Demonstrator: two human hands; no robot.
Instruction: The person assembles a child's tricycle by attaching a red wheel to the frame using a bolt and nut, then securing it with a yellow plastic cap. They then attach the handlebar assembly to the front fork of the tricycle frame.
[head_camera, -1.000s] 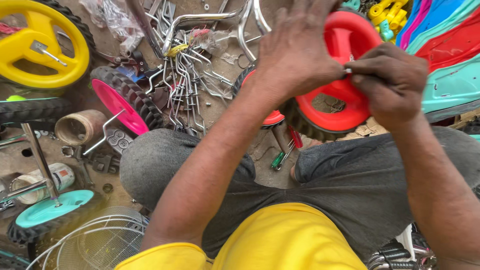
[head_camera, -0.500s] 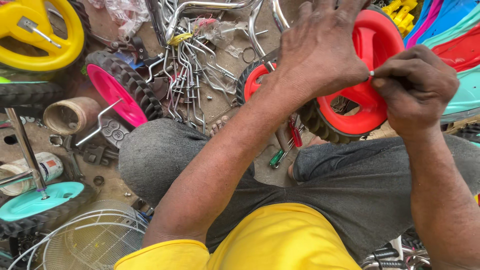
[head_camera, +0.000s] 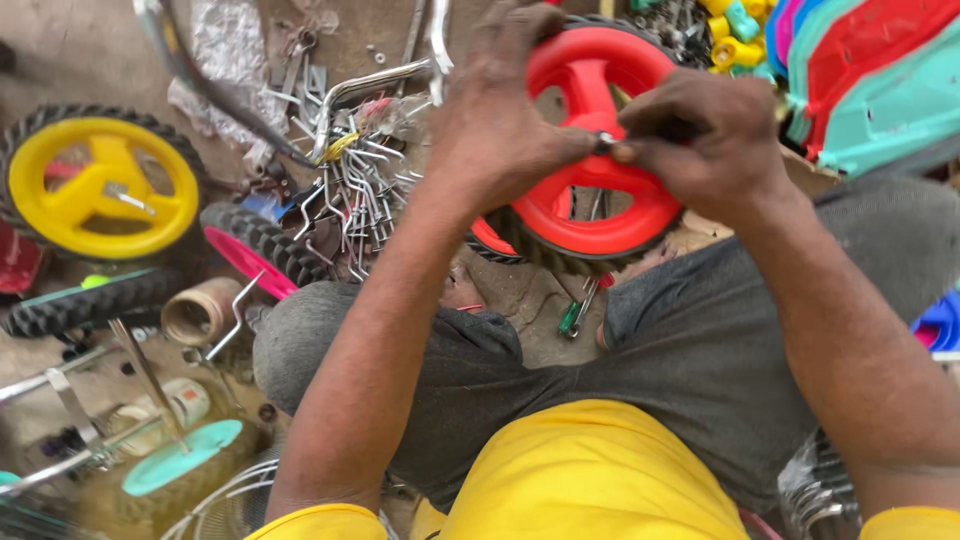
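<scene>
Two hands: left hand (head_camera: 500, 130) fingers and right hand (head_camera: 700, 140) fingers pinched on small metal part (head_camera: 603, 143) before red wheel (head_camera: 590, 215).

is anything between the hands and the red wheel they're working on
Nothing visible does. The left hand lies right on the red wheel, and the right hand meets it at the hub, pinching a small metal part there.
</scene>
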